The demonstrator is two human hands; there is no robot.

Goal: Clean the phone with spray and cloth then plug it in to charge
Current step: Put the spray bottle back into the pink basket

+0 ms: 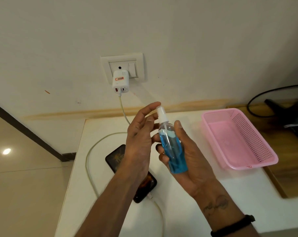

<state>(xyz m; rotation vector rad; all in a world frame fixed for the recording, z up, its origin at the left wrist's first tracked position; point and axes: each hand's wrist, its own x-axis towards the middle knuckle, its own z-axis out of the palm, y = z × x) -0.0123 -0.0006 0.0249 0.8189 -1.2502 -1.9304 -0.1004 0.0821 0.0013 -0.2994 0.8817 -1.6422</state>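
White countertop (187, 194) against a cream wall: pale charging cable (91, 151) ran from a white wall charger (120, 82), its plug at the end of a black smartphone (116, 157) lying flat. Left hand (138, 142) hovered with fingers loosely spread, fingertips by the nozzle. Right hand (185, 159) gripped a clear spray bottle of blue liquid (172, 147), upright above the phone. Pink perforated plastic basket (247, 142) sat at right

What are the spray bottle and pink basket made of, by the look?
Spray bottle: clear glossy plastic, probably; the blue liquid shows through, and the pump top is opaque white. Pink basket: moulded plastic, slightly translucent, with perforated walls and a rolled rim.
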